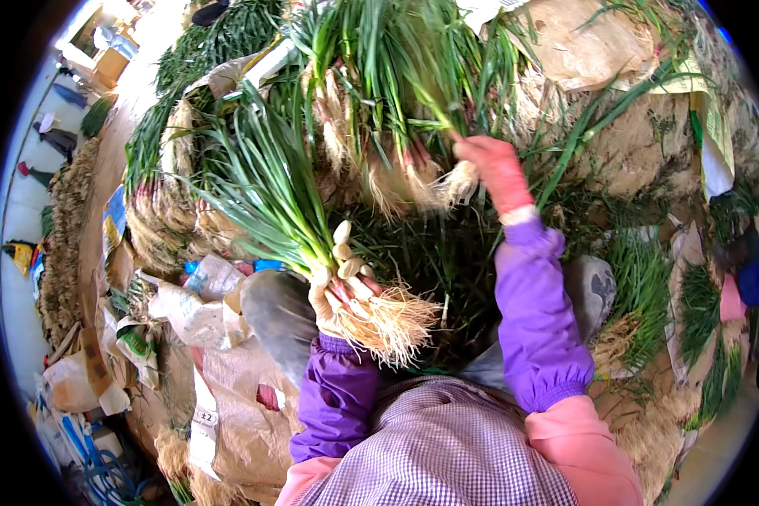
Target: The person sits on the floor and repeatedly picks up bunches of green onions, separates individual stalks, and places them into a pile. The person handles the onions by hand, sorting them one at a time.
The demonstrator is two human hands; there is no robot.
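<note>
My left hand, with pale wraps on its fingertips, holds a bunch of long-leaved green plants. Their pale, stringy roots hang out to the right and the leaves point up and left. My right hand, in a red glove, reaches out to the pile and is slightly blurred. Its fingers close around a green plant stalk, whose whitish roots hang below the hand. More rooted plants lie in a row just beyond it.
Heaped plants stand at the left beside crumpled sacks. Loose dark leaves cover the ground between my knees. Brown sacking covers part of the far pile. More green bunches lie at the right.
</note>
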